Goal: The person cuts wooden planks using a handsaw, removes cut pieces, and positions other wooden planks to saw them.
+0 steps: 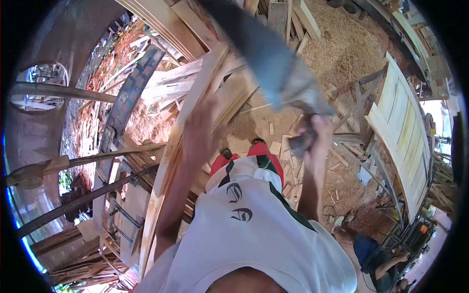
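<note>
My right hand is wrapped round the dark handle of a hand saw. Its wide blade, blurred by motion, points up and to the left, over the stacked boards. My left hand is at a long pale wooden plank that runs from the bottom left towards the top. This hand is smeared by motion, so its fingers do not show clearly, and I cannot tell whether it presses on the plank.
Several boards lie stacked at the top left. Wood offcuts and sawdust cover the ground around my feet. A slatted wooden panel leans at the right. Another person is at the lower right, near machinery.
</note>
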### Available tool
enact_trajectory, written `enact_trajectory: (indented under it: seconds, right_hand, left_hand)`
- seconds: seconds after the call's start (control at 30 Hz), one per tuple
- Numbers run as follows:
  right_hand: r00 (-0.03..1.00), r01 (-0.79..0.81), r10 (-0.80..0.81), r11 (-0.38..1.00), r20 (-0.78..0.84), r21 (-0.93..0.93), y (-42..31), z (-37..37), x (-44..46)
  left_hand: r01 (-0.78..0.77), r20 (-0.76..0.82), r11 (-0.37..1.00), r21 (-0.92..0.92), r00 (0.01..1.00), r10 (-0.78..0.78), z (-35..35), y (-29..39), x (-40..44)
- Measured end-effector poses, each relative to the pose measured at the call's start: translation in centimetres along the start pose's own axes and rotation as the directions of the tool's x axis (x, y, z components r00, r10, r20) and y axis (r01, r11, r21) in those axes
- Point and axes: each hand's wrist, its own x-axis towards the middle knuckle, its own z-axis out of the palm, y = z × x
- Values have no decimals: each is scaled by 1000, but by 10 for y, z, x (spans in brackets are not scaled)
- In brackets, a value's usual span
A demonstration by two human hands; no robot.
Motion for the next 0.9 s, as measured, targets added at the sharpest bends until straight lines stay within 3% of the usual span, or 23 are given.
enact_trajectory:
  seconds: [0.03, 0.07, 0.1, 0.17, 0.23, 0.3, 0.33, 0.37, 0.43, 0.5, 0.53, 0.57, 0.63, 0.67, 0.7, 0.73, 0.8, 0.83, 0.87, 0.9]
  right_hand:
    - [994, 36, -26, 994, -107, 100, 5, -21, -2]
    - [976, 81, -39, 978, -213, 192, 8, -39, -8]
    - [966, 137, -74, 959, -248, 249, 5, -47, -17]
    - [937, 204, -103, 937, -334, 283, -1, -67, -41]
    - [918, 247, -137, 932, -372, 266, 0, -91, -68]
    - [913, 262, -155, 932, -377, 251, 0, -103, -97]
    - [915, 290, -191, 924, -355, 250, -3, -95, -116]
    - [914, 316, -223, 915, -339, 251, -5, -86, -130]
    - [911, 308, -183, 898, -370, 315, -11, -55, -141]
    - [949, 247, -86, 800, -303, 546, 0, -44, -153]
    - [968, 215, -93, 787, -234, 578, 10, -41, -155]
    - [963, 208, -82, 833, -258, 513, 15, -28, -155]
    - [950, 184, -64, 905, -306, 382, 33, -13, -153]
    - [937, 189, -136, 972, -321, 141, 35, 5, -147]
    - [946, 141, -142, 990, -292, -24, 42, 18, -144]
    - [937, 83, -98, 995, -335, -60, 45, 38, -140]
    - [940, 146, -205, 964, -273, -222, 55, 64, -132]
    - [985, 102, -131, 966, -111, -237, 44, 74, -131]
    - [989, 56, -101, 932, -107, -359, 45, 80, -130]
    - [986, 136, -163, 893, -28, -428, 51, 81, -124]
  left_hand:
    - [-59, -62, 967, 246, 995, 76, 16, -31, 35]
    - [-22, -176, 940, 339, 980, 87, 35, -48, 72]
    - [41, -172, 990, 139, 985, -17, 63, -63, 106]
    - [-20, -146, 999, 32, 989, 24, 104, -55, 168]
    - [-242, 248, 965, 104, 946, 210, 143, -17, 223]
    - [-482, 290, 853, -199, 802, 522, 175, 20, 240]
    - [-652, -78, 668, -359, 734, 675, 190, 31, 226]
    - [-652, -89, 661, -371, 734, 674, 180, 38, 212]
    - [-533, -288, 775, -340, 844, 453, 123, 34, 182]
    - [-233, -141, 957, -174, 968, 210, 62, -4, 158]
    - [-106, -280, 993, -56, 956, 86, 70, -46, 155]
    - [-143, -535, 990, 0, 836, 121, 85, -91, 157]
    - [168, -317, 984, -54, 932, -177, 85, -141, 157]
    - [181, -310, 982, -62, 931, -191, 89, -153, 156]
    - [173, -193, 955, -242, 956, -222, 93, -162, 154]
    - [169, -84, 894, -415, 971, -223, 93, -166, 155]
    - [217, -90, 897, -386, 959, -271, 93, -169, 156]
    - [144, -117, 911, -386, 972, -204, 89, -170, 156]
    - [75, -143, 921, -383, 980, -140, 90, -174, 156]
    - [85, -162, 919, -385, 974, -158, 96, -182, 164]
